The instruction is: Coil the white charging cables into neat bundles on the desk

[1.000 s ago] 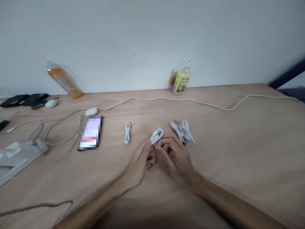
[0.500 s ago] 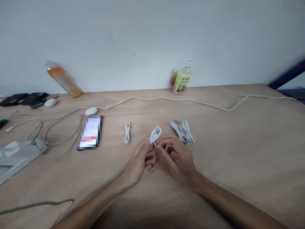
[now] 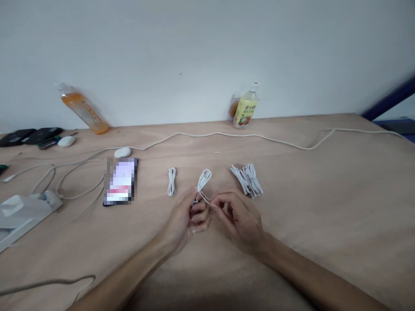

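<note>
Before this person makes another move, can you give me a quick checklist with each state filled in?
1. Looped white cable held by the left hand: ok.
2. Thin strand pinched in the right hand: ok.
3. Strand free of the looped cable: cannot tell; fingers crowd the spot.
4. Cable pile untouched by the right hand: cannot tell; they overlap in view.
5. Single coiled cable apart from both hands: ok.
6. Phone apart from both hands: ok.

Compared with a second ago, the left hand [image 3: 181, 221] sits farther left with its looped white cable [image 3: 204, 178], and a thin, kinked white strand [image 3: 205, 198] now shows plainly, spanning the widened gap to the right hand's [image 3: 244, 221] pinched fingertips.
</note>
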Action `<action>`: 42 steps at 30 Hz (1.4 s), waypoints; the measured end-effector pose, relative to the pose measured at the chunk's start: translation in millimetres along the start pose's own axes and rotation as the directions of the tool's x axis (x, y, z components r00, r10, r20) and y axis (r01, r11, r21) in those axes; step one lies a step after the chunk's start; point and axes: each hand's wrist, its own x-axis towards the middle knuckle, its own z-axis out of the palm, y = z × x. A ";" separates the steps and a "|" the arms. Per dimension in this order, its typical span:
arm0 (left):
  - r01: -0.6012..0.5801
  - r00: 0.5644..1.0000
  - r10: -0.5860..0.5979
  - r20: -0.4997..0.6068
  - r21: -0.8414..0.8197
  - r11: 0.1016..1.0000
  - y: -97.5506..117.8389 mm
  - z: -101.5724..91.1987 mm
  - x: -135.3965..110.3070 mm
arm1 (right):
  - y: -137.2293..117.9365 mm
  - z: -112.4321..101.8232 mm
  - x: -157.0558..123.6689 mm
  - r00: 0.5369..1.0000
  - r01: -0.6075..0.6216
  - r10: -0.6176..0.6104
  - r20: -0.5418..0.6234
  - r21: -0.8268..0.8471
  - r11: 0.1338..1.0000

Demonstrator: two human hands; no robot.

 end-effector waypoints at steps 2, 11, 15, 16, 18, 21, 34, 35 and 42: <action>0.010 1.000 -0.009 0.017 -0.034 0.999 2.0 0.4 -0.5 | -1.3 -0.6 0.1 1.000 -0.006 0.006 -0.005 -0.002 1.000; 0.105 0.985 -0.081 0.149 -0.165 0.981 4.8 -6.0 1.2 | -3.1 0.8 -2.1 0.998 -0.062 0.062 0.000 0.023 0.998; 0.120 0.985 -0.098 0.143 -0.149 0.982 4.4 -5.9 1.5 | -1.6 1.4 -4.6 0.996 -0.087 0.087 0.021 0.002 0.996; 0.117 0.985 -0.097 0.144 -0.138 0.983 4.2 -5.4 1.2 | -1.1 1.2 -4.8 0.996 -0.089 0.089 0.022 -0.010 0.996; 0.105 0.984 -0.088 0.154 -0.105 0.989 3.9 -4.4 0.3 | -0.3 0.7 -4.4 0.996 -0.081 0.082 0.023 -0.033 0.996; 0.087 0.985 -0.083 0.153 -0.022 0.996 3.6 -3.5 -1.3 | 0.2 -0.3 -2.9 0.999 -0.049 0.050 0.010 -0.052 0.997; -0.134 0.990 0.118 0.072 0.300 0.945 -10.0 -2.3 -0.9 | -4.2 -0.6 1.7 0.993 -0.110 0.110 -0.043 0.009 0.994; -0.140 0.990 0.121 0.078 0.302 0.943 -10.3 -2.3 -1.2 | -3.7 0.0 1.6 0.993 -0.111 0.112 -0.042 0.006 0.994; -0.171 0.985 0.151 0.088 0.330 0.928 -12.3 -0.5 -3.6 | -0.8 3.4 -3.7 0.988 -0.151 0.150 -0.029 -0.025 0.988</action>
